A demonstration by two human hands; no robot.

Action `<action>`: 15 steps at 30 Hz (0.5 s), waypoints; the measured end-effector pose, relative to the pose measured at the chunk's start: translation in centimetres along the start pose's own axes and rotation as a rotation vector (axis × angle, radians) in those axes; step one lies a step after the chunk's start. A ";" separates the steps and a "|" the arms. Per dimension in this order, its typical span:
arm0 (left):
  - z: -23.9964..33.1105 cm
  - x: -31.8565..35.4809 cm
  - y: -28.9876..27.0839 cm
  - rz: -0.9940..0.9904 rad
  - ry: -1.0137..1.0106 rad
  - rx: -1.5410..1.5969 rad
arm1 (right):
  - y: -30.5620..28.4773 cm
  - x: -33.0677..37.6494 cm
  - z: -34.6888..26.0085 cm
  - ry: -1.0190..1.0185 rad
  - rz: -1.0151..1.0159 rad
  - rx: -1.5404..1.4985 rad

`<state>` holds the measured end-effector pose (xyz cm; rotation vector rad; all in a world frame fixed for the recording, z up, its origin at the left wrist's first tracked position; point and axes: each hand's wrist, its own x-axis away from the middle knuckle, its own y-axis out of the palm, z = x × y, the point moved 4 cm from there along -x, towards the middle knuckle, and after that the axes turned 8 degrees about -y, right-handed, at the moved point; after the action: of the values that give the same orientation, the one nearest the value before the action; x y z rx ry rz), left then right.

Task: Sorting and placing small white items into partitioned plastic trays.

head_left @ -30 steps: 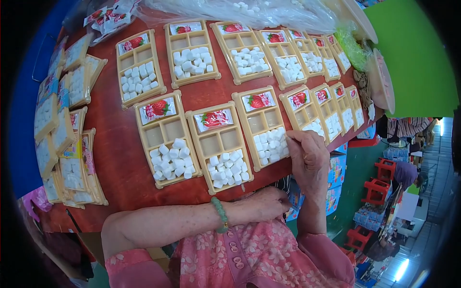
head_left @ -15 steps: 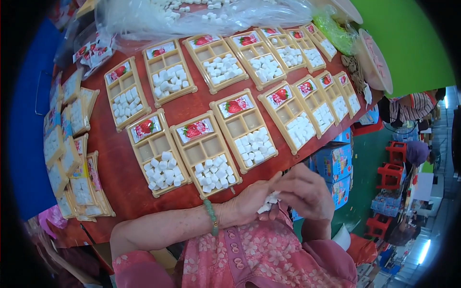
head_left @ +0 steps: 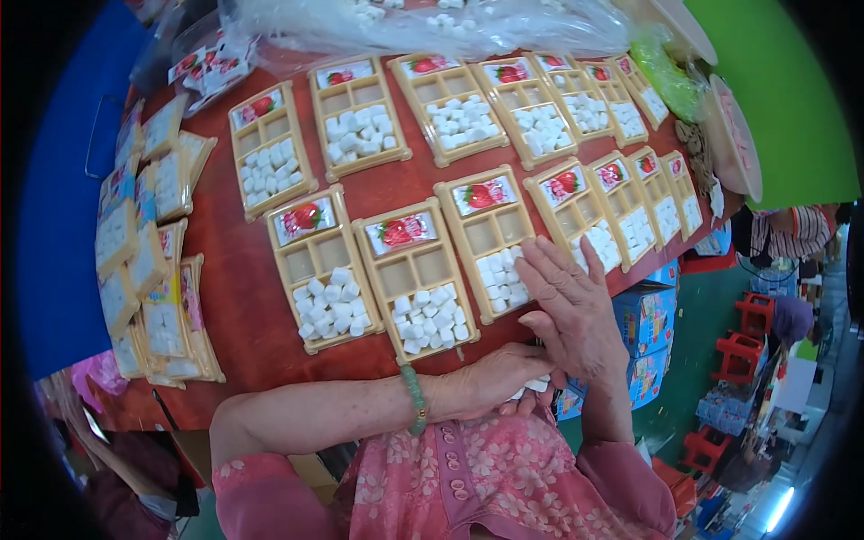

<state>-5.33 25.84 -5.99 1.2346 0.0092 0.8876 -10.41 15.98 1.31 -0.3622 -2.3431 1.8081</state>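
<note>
My left hand [head_left: 490, 378], with a green bead bracelet [head_left: 414, 396] at its wrist, is closed around several small white marshmallows [head_left: 535, 387] near my body. My right hand [head_left: 576, 310] stretches out open, palm down. Its fingertips overlap the right side of a beige compartment tray [head_left: 486, 230]; whether they touch it I cannot tell. That tray has a strawberry-printed packet [head_left: 483, 193] at its top, two bare small compartments, and a large one filled with marshmallows [head_left: 502, 279]. Just left of it lie two similar trays, the nearer one [head_left: 396, 270] also filled at its lower end.
Two rows of such trays cover the red table [head_left: 243, 315]. Stacked filled trays [head_left: 166, 261] line the left edge. Clear plastic sheeting [head_left: 405, 34] with loose marshmallows lies at the back. A pale bowl [head_left: 733, 135] stands far right, above blue boxes [head_left: 646, 333].
My right hand has parted from the left and moved up over a tray, its fingers now spread. The left hand still holds marshmallows. The view has shifted slightly.
</note>
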 end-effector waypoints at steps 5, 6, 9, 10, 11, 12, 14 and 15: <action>0.2 0.0 0.0 -0.025 -0.001 -0.045 | 0.6 0.2 0.1 -0.046 -0.019 0.038; 0.2 0.1 0.1 -0.016 -0.002 -0.096 | 0.5 0.2 0.1 -0.040 -0.001 0.017; 0.3 0.3 0.0 -0.019 -0.009 -0.120 | 0.4 -0.2 -0.3 -0.069 -0.010 0.044; 0.3 0.4 0.0 -0.015 -0.001 -0.115 | 0.4 -0.4 -0.4 -0.070 0.015 0.034; 0.5 0.5 0.1 -0.020 0.035 -0.176 | 0.5 -0.6 -0.5 -0.072 0.040 0.023; 0.7 0.7 0.2 -0.024 0.071 -0.237 | 0.7 -0.9 -0.7 -0.082 0.036 0.021; 1.0 0.9 0.2 0.003 0.011 -0.291 | 1.3 -1.6 -0.8 -0.111 -0.021 0.056; 0.9 1.0 0.1 0.030 -0.056 -0.348 | 1.5 -1.7 -0.7 -0.116 -0.025 0.056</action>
<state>-4.31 25.66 -5.14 0.9353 -0.2015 0.8389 -8.46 16.52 0.08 -0.2259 -2.3537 1.9277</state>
